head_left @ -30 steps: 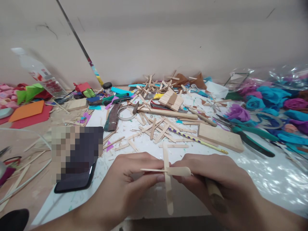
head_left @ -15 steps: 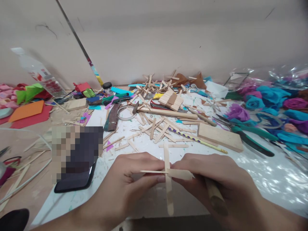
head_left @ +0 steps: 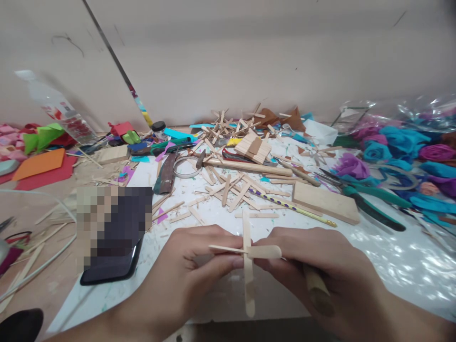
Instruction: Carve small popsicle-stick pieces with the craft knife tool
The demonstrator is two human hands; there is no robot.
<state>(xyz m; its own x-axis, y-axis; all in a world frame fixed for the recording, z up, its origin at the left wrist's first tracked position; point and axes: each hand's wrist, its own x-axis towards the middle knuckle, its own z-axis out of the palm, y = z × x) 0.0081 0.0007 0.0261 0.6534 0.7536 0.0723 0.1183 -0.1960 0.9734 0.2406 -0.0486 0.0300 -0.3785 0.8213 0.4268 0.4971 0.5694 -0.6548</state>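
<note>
Between my hands is a small cross of wooden craft sticks (head_left: 249,280), with one long stick upright and thinner pieces reaching out to each side. My left hand (head_left: 203,259) is closed, its thumb and forefinger pinching the cross near the middle. On the other side my right hand (head_left: 320,251) is closed too, its fingertips at the cross beside the right-hand blade. Tucked in the right palm is a round wooden handle (head_left: 318,289); the tool's other end is hidden by the fingers.
Ahead lie loose craft sticks (head_left: 242,190), a hammer (head_left: 245,166), a patterned pencil (head_left: 292,206), a wooden block (head_left: 326,203) and green-handled pliers (head_left: 377,209). A phone (head_left: 110,266) rests at left. Crepe-paper flowers (head_left: 392,142) crowd the right; a plastic bottle (head_left: 60,111) leans behind.
The side pieces of the cross have turned a little, with their outer ends now slightly higher. Both hands keep their hold in nearly the same place.
</note>
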